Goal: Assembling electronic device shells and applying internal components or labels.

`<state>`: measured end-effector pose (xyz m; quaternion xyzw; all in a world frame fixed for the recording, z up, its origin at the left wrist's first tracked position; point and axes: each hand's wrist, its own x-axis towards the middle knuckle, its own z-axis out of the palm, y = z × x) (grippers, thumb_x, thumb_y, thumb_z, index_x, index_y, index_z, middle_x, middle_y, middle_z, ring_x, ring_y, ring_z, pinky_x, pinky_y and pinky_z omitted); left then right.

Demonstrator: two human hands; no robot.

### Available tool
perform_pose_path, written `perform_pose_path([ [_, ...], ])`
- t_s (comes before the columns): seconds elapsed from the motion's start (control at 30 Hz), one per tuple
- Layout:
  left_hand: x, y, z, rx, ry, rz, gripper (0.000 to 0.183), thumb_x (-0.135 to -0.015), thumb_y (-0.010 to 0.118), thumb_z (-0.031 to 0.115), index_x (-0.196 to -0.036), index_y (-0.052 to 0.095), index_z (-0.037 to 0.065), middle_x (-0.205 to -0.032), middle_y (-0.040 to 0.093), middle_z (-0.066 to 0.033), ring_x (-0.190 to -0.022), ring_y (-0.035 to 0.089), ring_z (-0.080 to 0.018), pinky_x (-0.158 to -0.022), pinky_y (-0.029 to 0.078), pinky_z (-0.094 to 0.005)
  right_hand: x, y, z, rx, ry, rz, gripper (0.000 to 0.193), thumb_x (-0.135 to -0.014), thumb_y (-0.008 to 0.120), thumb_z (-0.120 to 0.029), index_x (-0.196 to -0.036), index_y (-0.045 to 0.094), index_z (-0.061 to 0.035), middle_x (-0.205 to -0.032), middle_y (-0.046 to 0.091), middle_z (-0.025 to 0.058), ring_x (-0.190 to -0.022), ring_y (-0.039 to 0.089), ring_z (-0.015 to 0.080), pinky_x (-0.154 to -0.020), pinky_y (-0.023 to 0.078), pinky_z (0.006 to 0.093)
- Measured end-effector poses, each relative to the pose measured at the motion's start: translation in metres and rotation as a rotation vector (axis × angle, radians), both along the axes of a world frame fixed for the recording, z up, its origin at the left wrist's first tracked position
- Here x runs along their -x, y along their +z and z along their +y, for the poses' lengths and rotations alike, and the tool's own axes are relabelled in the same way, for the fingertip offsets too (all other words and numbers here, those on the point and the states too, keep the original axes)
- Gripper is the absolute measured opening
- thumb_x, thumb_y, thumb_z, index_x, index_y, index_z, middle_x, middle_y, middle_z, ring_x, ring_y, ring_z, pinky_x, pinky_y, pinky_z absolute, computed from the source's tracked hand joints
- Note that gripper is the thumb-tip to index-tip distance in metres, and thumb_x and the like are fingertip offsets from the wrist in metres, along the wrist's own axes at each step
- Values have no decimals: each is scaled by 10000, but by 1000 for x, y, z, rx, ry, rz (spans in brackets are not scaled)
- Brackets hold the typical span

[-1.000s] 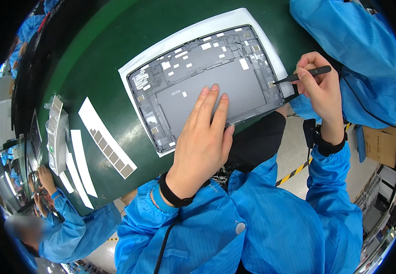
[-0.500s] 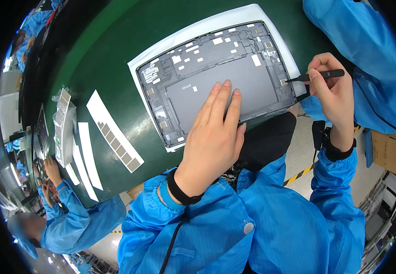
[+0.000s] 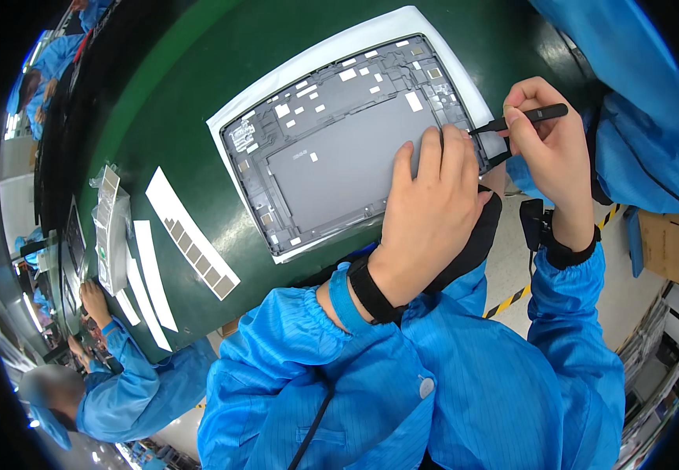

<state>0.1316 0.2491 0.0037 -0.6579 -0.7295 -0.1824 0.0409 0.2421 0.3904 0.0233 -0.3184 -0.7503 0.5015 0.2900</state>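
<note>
Nearest to view are the person's two blue sleeves, coming up from the lower edge, each ending in a dark band at the wrist. The left hand (image 3: pixel 425 207) lies flat, palm down, fingers stretched out and close together, pressing on the near right part of the opened tablet (image 3: pixel 347 145). Its fingertips rest on the large grey plate in the tablet's middle, and the heel of the hand hangs over the near edge of the counter (image 3: pixel 159 117). The forearm runs up from the lower left, the wrist almost straight.

Just right of it, the right hand (image 3: pixel 547 145) is curled closed around black tweezers (image 3: pixel 516 121), pinched between thumb and forefinger, the other fingers folded beneath. The wrist is bent so the hand leans left, and the tweezers' tips reach the tablet's right edge, close beside the left fingertips. Whether the tips grip anything there is too small to tell.

The tablet lies with its back off, on a white sheet (image 3: pixel 253 106) on the green counter, tilted so its right end sits farther away. Small white labels dot its upper part.

To the left on the counter lie white paper strips (image 3: pixel 155 270), one carrying a row of small grey squares (image 3: pixel 198 254), and beyond them a clear packet (image 3: pixel 108 227). At the far left, another person's blue sleeve and hand (image 3: pixel 92 298) reach toward the counter's edge.
</note>
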Motion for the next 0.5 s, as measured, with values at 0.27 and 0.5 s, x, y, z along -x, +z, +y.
perform_pose_path([
  [0.27, -6, -2, 4, -2, 16, 38, 670, -753, 752, 352, -1236, 560, -70, -1204, 540, -164, -1157, 510, -297, -968, 421, -402, -1, 2, 1, -24, 3, -36, 80, -881, 611, -64, -919, 587, 1, -687, 530, -46, -623, 456, 6, -540, 357, 181],
  [0.5, -3, 0, 6, 14, -7, 83, 621, -775, 733, 336, -1211, 576, -78, -1148, 548, -152, -1111, 537, -282, -940, 438, -385, -1, 1, 2, -38, 18, -34, 93, -893, 609, -68, -935, 592, 12, -703, 545, -35, -626, 465, 9, -552, 378, 178],
])
